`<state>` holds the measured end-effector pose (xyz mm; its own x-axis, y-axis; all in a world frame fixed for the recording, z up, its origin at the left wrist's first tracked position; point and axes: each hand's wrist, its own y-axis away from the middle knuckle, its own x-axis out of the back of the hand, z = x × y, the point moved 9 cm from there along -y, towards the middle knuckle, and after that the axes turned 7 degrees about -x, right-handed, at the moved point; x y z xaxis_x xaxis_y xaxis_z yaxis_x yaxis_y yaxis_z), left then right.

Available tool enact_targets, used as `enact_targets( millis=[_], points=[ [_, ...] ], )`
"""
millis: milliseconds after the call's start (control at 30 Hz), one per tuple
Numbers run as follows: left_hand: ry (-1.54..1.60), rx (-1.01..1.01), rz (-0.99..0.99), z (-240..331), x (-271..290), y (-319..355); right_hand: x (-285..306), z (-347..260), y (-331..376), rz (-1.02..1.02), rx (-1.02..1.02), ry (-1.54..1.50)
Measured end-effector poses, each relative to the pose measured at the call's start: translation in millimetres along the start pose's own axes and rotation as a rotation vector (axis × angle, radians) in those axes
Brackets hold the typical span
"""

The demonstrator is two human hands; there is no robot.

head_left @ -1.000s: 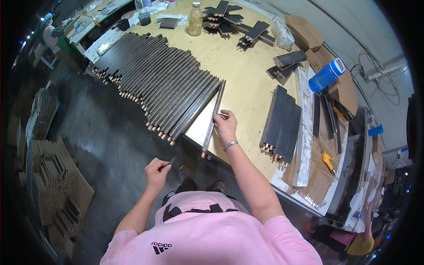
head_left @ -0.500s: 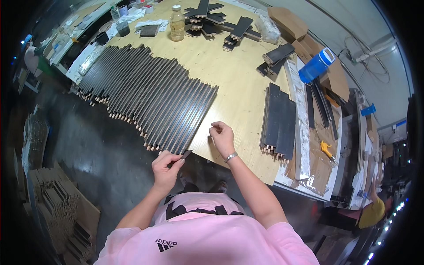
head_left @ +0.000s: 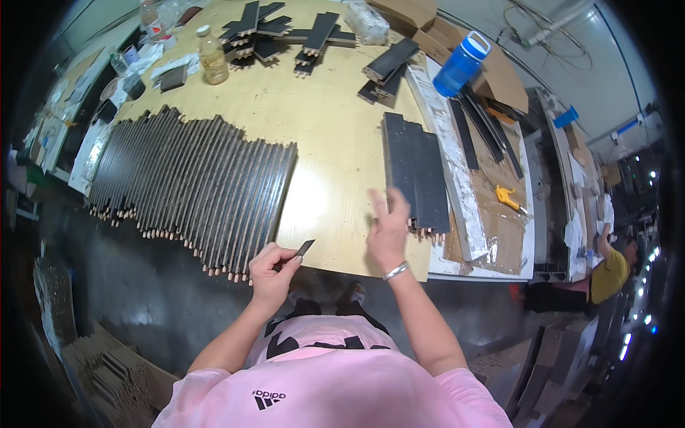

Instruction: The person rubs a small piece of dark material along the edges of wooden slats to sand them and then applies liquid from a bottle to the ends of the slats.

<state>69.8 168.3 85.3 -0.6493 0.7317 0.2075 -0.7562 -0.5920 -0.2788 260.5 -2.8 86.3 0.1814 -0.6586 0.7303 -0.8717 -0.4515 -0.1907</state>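
Between the thumb and fingers of my left hand [head_left: 272, 274] is a small dark flat strip with a slanted tip [head_left: 305, 247]. This hand is by the table's front edge, at the near right corner of a long row of dark slats [head_left: 193, 178]. The slats stand side by side, pale wooden ends toward me. My right hand [head_left: 389, 235] has its fingers apart and slightly blurred. It is beside the near left edge of a stack of black boards [head_left: 416, 167] with pale ends; whether it touches them I cannot tell.
Crossed piles of black boards [head_left: 253, 32] lie at the back of the table [head_left: 332, 93]. A glass bottle [head_left: 212, 55] stands left of them. To the right are a long white-wrapped bar [head_left: 448, 164], a blue water bottle [head_left: 460, 65] and a yellow tool [head_left: 507, 199]. Another person [head_left: 606, 274] stands far right.
My view has turned right. My right hand has moved right, from over the bare tabletop to beside the black boards, its fingers opening. My left hand still pinches the dark strip.
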Motion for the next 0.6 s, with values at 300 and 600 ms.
enact_targets(
  millis=[300,600],
  points=[
    [0.072,-0.006,-0.165,9.0,-51.7,-0.1,12.5,61.6,14.8,0.192,0.008,0.659],
    [0.080,0.058,-0.147,7.1,-73.2,7.6,33.4,52.1,69.0,0.234,-0.069,0.165]
  ],
)
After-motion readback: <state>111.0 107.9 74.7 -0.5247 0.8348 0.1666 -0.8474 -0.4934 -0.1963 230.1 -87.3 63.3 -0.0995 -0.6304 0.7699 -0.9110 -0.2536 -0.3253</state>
